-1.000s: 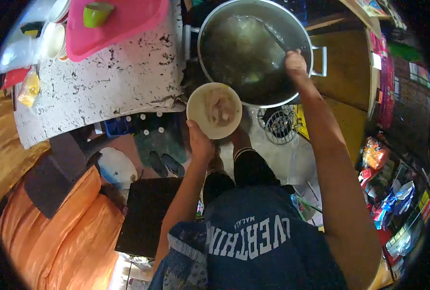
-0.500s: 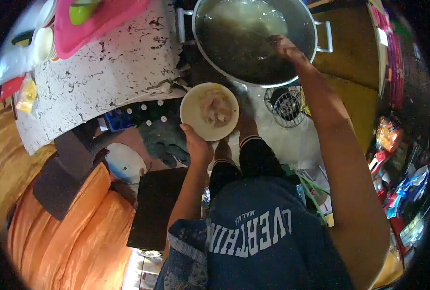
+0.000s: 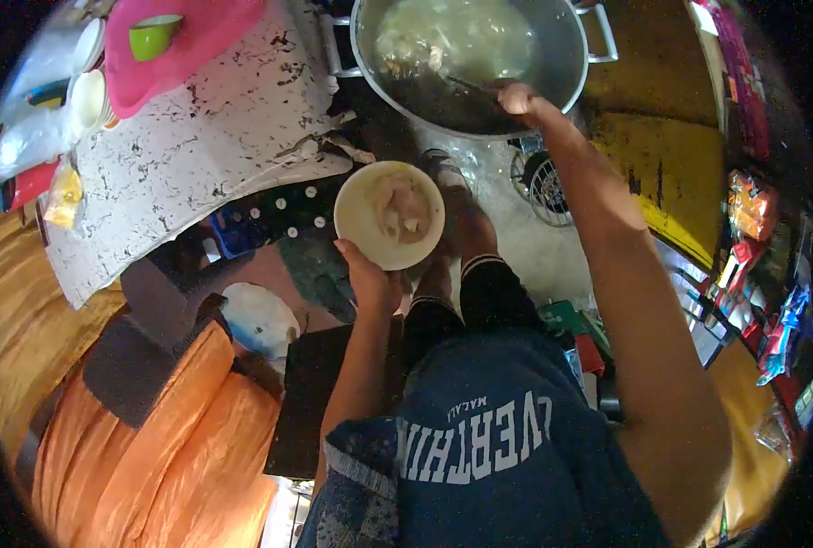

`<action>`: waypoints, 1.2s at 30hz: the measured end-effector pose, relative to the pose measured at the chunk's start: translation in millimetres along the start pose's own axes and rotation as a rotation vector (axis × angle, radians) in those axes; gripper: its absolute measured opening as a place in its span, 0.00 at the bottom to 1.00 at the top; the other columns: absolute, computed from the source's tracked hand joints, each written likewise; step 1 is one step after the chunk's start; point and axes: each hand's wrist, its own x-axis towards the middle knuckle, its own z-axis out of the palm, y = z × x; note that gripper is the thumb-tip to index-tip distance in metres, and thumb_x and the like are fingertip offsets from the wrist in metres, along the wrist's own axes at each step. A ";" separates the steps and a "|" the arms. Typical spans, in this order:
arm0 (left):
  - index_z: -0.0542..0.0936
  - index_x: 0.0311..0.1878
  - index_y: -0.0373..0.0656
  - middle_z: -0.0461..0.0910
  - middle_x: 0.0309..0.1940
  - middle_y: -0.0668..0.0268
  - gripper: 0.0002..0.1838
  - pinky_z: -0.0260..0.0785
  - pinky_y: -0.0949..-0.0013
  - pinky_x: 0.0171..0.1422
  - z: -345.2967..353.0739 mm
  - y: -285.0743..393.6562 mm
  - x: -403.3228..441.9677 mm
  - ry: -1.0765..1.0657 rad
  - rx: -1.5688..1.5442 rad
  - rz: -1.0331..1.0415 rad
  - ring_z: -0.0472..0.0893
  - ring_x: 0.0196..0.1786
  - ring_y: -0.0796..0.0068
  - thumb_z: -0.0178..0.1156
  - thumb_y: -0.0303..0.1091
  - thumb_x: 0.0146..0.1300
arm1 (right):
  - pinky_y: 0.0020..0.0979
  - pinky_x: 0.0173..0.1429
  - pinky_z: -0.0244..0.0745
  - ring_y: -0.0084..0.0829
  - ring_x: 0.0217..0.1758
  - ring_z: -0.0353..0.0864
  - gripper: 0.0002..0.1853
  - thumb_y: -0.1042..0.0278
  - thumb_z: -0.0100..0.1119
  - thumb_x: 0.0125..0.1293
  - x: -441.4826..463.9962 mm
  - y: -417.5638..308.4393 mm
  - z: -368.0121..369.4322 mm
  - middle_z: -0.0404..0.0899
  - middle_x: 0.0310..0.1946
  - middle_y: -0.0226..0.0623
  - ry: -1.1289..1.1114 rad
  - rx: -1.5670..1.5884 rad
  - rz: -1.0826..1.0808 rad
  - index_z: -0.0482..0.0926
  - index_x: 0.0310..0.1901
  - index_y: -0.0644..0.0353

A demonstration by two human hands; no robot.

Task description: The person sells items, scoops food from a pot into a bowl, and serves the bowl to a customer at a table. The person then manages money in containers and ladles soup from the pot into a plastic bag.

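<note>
My left hand (image 3: pixel 372 279) grips a white bowl (image 3: pixel 356 215) from below, its thumb on the rim. Pale pieces of food (image 3: pixel 402 210), perhaps meat, lie in the bowl. Over the near right side of a large metal pot (image 3: pixel 562 78), my right hand (image 3: pixel 519 99) is closed on a dark-handled utensil (image 3: pixel 469 86). The utensil slants left into the pot, and its head cannot be made out clearly. Cloudy, steaming broth (image 3: pixel 493 46) fills the pot. Near the utensil's far end, a pale chunk (image 3: pixel 436 59) shows at the surface.
A worn white tabletop (image 3: pixel 233 119) on the left carries a pink tray (image 3: pixel 215 27) with a green cup (image 3: pixel 153 41), plus stacked white cups (image 3: pixel 89 100). Below the pot stands a round wire guard (image 3: pixel 551 190). Orange cloth (image 3: pixel 169 438) hangs at lower left; colourful packets (image 3: pixel 751 205) line the right.
My right hand has drawn slightly toward the pot's near rim, and the utensil's handle and a pale chunk now show. The view has shifted a little. My left hand still holds the bowl.
</note>
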 end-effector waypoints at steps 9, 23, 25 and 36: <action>0.52 0.73 0.49 0.58 0.70 0.61 0.40 0.55 0.55 0.74 -7.7 2.8 -5.7 -0.032 -0.009 0.048 0.61 0.71 0.59 0.30 0.68 0.67 | 0.34 0.64 0.70 0.42 0.61 0.72 0.21 0.69 0.49 0.62 -10.6 18.1 -27.1 0.74 0.59 0.42 0.110 -0.704 -0.481 0.75 0.59 0.55; 0.54 0.72 0.50 0.59 0.70 0.63 0.38 0.58 0.54 0.72 5.1 10.7 4.3 0.043 0.000 0.005 0.62 0.70 0.59 0.30 0.67 0.69 | 0.38 0.47 0.76 0.42 0.39 0.82 0.16 0.65 0.52 0.60 20.0 52.2 -26.5 0.84 0.34 0.37 0.252 -0.512 -0.409 0.79 0.49 0.55; 0.54 0.72 0.50 0.59 0.70 0.63 0.38 0.58 0.54 0.72 8.1 11.5 5.8 0.049 0.003 -0.003 0.62 0.70 0.59 0.30 0.67 0.69 | 0.36 0.56 0.74 0.45 0.53 0.77 0.19 0.70 0.51 0.60 -2.2 33.9 -26.3 0.80 0.49 0.48 0.368 -0.740 -0.507 0.76 0.53 0.65; 0.56 0.72 0.48 0.61 0.69 0.61 0.38 0.57 0.56 0.72 9.1 13.8 15.7 0.012 0.026 0.049 0.63 0.69 0.60 0.30 0.67 0.69 | 0.42 0.57 0.74 0.53 0.53 0.77 0.21 0.67 0.51 0.58 -38.8 -44.1 -39.3 0.78 0.48 0.55 0.341 -0.095 0.071 0.76 0.55 0.58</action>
